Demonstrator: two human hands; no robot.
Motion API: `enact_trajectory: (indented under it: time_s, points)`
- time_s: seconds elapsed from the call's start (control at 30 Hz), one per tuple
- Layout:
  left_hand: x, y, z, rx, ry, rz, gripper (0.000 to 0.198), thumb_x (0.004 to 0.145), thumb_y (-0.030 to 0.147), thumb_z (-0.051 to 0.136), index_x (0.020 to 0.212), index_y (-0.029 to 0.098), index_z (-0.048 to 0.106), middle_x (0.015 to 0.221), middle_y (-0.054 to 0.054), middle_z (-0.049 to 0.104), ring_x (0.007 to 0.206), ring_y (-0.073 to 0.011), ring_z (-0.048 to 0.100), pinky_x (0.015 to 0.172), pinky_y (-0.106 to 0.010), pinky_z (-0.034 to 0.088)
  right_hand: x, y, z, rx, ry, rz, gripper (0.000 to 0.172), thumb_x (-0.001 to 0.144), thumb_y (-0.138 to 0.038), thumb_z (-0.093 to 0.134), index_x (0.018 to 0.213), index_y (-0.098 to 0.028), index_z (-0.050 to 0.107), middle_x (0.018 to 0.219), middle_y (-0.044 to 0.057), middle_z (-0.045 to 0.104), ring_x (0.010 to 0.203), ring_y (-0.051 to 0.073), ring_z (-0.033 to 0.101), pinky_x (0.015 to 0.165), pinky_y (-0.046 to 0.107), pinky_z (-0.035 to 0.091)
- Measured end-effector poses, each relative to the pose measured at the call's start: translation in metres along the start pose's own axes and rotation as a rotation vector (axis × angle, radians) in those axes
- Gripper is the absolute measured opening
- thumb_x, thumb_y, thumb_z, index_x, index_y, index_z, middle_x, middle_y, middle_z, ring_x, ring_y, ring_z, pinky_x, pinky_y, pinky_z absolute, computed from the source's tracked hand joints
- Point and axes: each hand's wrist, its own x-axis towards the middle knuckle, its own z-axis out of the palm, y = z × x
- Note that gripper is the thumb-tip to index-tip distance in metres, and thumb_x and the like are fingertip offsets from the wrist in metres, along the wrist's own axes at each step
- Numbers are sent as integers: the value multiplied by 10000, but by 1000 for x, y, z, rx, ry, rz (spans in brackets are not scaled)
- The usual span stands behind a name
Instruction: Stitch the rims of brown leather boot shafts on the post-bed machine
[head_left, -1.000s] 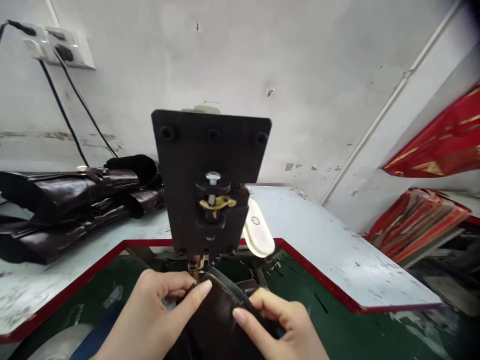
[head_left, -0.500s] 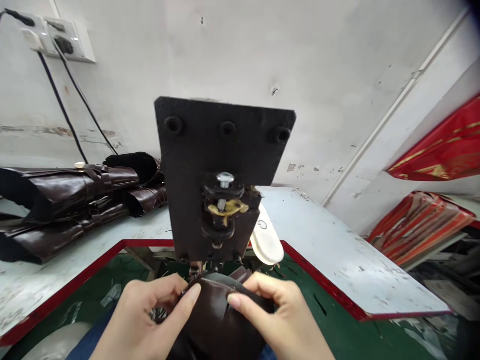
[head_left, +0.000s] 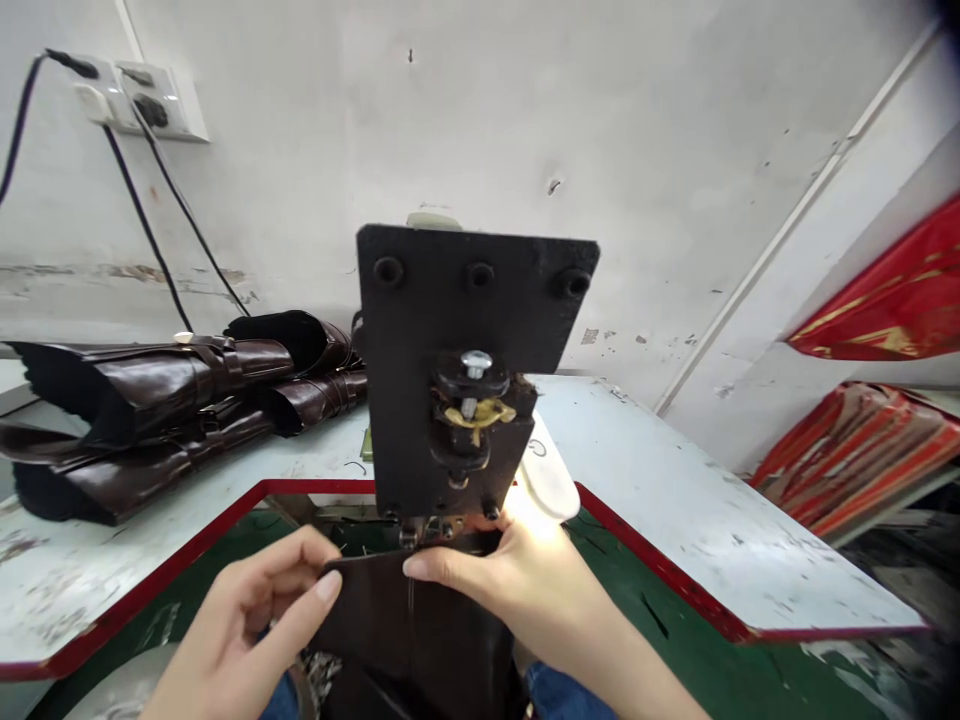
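Observation:
A glossy dark brown leather boot shaft [head_left: 420, 620] hangs below the black head of a sewing machine [head_left: 420, 330], its upper edge close under the machine's foot. A seam line runs down its front. My right hand [head_left: 510, 570] grips that upper edge, thumb flat on the near face and fingers mostly hidden behind, near the machine's lit lower right side. At the left corner of the edge is my left hand [head_left: 262, 610], its thumb and index fingertip apart; the thumb tip seems to touch the leather.
More brown leather boot shafts [head_left: 195, 370] lie stacked on the left of the pale worktable [head_left: 675, 510], which has a red-edged cut-out. A white lamp [head_left: 551, 470] juts from the machine's right side. Orange-red bundles [head_left: 855, 460] stand at the right. Cables hang from wall sockets [head_left: 157, 100].
My left hand has come away leftward from its pinch on the leather. The right hand has moved up and inward under the machine head. The leather edge now lies straighter, and light falls on it.

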Motion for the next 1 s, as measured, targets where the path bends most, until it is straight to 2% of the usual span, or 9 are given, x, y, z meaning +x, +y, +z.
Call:
enact_trajectory:
  time_s: [0.13,0.23,0.3,0.4,0.47,0.6,0.8,0.93,1.0]
  points:
    - [16,19,3,193,-133,74,293,742,510,752,712,219,750,696,-15,699,742,-213,660,656,-224,541,3,0,7,-10,13,-58,259,706,-307,869,926,-295,733,880,-79,749,845,160,686,716,208,524]
    - [21,25,12,166,-185,28,302,761,517,731,721,223,791,766,-29,739,816,-241,687,684,-239,551,0,0,-6,-54,-24,-73,210,741,-312,841,918,-274,734,903,-58,738,878,176,677,741,227,519]
    - [19,24,17,126,-92,-47,330,751,544,725,784,226,810,831,-36,752,856,-252,689,685,-240,549,-4,1,-24,-215,-65,-54,171,748,-350,836,820,-242,726,874,-32,712,856,190,651,708,242,501]
    - [12,20,21,133,94,-126,365,676,572,768,795,230,812,854,-35,745,871,-255,680,699,-240,549,-11,1,-51,-493,-103,-23,225,754,-390,829,702,-224,687,855,-16,662,798,186,590,666,255,458]
    - [9,15,20,136,121,-124,375,672,587,777,796,234,814,847,-34,745,871,-255,682,733,-249,557,-13,1,-60,-545,-104,-7,204,774,-383,813,702,-235,692,898,-16,656,823,188,580,715,262,463]
    - [9,2,10,46,20,-67,367,749,576,741,800,222,823,810,-50,764,823,-265,704,754,-299,587,-13,3,-52,-542,-29,9,239,737,-414,842,677,-235,694,988,8,655,957,237,586,848,314,471]
    - [8,-18,-9,78,-36,-62,395,792,569,704,784,188,810,783,-58,759,793,-258,703,719,-284,574,-7,4,-31,-341,-87,46,216,712,-412,842,676,-239,717,794,-3,668,890,239,625,740,293,492]
    - [4,-27,-16,223,73,-125,394,764,594,707,827,217,801,892,-50,745,913,-259,684,811,-282,539,1,-4,-33,-333,-106,37,164,717,-382,838,736,-256,733,865,-25,719,883,220,648,748,284,500]
    - [3,-23,-13,215,55,-135,388,752,587,701,888,236,794,943,-44,732,971,-261,674,866,-291,526,7,-9,-36,-314,-156,-25,142,719,-343,843,734,-251,736,843,-30,726,883,214,664,774,283,523]
